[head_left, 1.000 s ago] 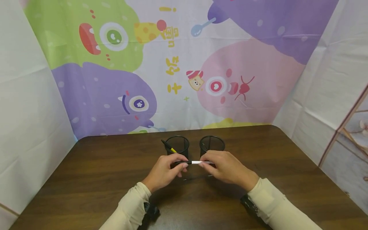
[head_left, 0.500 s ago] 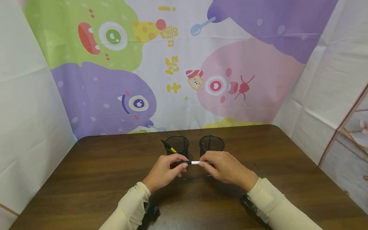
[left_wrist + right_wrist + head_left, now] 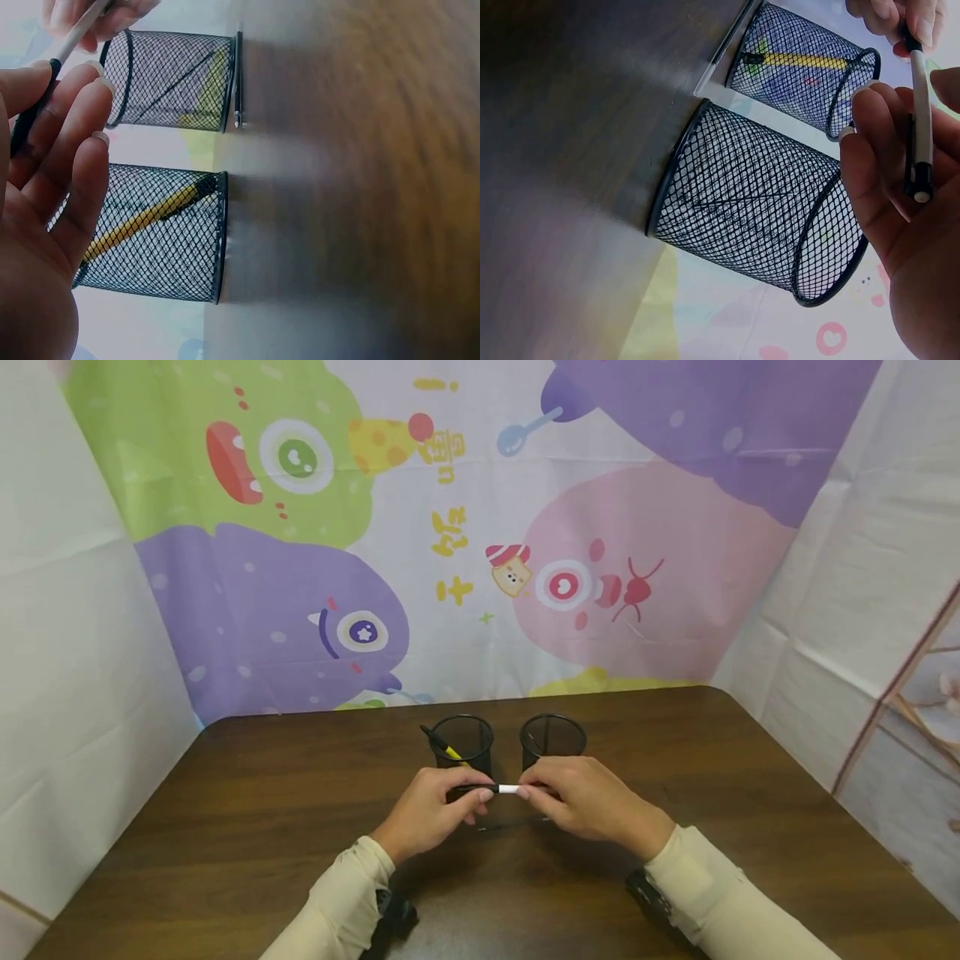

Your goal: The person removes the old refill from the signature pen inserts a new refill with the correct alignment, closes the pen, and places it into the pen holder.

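A white pen with a black grip section (image 3: pixel 508 789) is held level between both hands above the table. My left hand (image 3: pixel 431 806) pinches its black part between thumb and fingers. My right hand (image 3: pixel 592 797) grips the white barrel (image 3: pixel 921 112), whose black clip and end lie over the fingers in the right wrist view. Below the hands, a thin dark pen refill (image 3: pixel 513 824) with a metallic tip lies on the table; the left wrist view also shows this refill (image 3: pixel 238 82) beside the cups.
Two black mesh pen cups stand just beyond the hands, a left cup (image 3: pixel 462 716) and a right cup (image 3: pixel 553 715). A yellow pen with black ends (image 3: pixel 452 752) leans in the left one. The brown wooden table (image 3: pixel 300 777) meets a printed cloth backdrop (image 3: pixel 457 643) behind.
Both hands have sunk very slightly with the pen, and a little less of its white barrel shows between them. The cups and the refill stay where they were.
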